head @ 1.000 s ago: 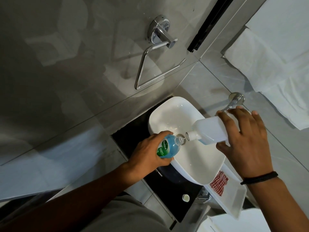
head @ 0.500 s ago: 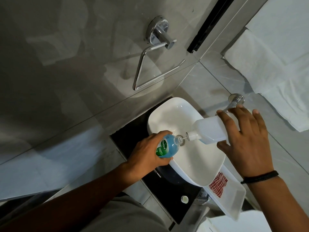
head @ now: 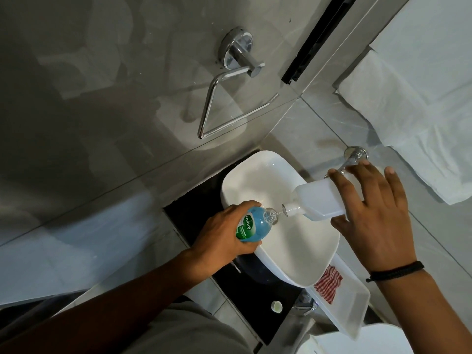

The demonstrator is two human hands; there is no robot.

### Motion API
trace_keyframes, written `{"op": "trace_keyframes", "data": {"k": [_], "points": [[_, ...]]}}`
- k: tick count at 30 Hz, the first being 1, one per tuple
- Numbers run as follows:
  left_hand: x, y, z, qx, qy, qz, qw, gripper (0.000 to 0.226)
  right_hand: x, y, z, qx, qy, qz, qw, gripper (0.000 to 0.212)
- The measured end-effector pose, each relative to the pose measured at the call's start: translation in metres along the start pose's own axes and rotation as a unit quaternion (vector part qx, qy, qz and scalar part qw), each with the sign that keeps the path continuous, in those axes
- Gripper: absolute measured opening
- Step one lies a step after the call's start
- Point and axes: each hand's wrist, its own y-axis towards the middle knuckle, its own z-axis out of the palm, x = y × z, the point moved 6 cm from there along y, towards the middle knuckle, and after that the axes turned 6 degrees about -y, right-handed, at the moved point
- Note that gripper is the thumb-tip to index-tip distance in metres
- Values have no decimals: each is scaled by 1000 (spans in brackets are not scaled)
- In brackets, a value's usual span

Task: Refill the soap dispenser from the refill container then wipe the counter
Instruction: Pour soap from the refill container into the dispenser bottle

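My left hand (head: 222, 231) grips a clear soap dispenser (head: 254, 224) with blue liquid and a green label, tilted over the white basin (head: 258, 175), its pump off and neck open. My right hand (head: 370, 215) holds a white refill container (head: 319, 200) tipped on its side. Its nozzle is almost touching the dispenser's open neck, and a thin stream runs between them. A red-and-white checked cloth (head: 328, 282) lies in a white tray (head: 355, 312) to the right of the basin.
The basin sits on a black counter (head: 194, 208) against grey tiled walls. A small white cap (head: 276, 306) lies on the counter's near part. A chrome towel ring (head: 229, 98) hangs on the wall, a chrome tap (head: 353, 155) juts from the right wall, and white towels (head: 408, 111) hang at the upper right.
Both hands and both bottles keep almost the same pose over the basin. The view has shifted slightly; the pouring goes on.
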Motion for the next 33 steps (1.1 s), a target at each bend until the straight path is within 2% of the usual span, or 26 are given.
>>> {"op": "trace_keyframes", "data": {"k": [18,33], "points": [[-4,4,9,-14,6,10,1000,91,-5,6,-4,-7,-41,-33,999,109],[-8,10,14,-10,0,5,1000,90,-8,14,-5,-32,-87,-65,994,102]]}}
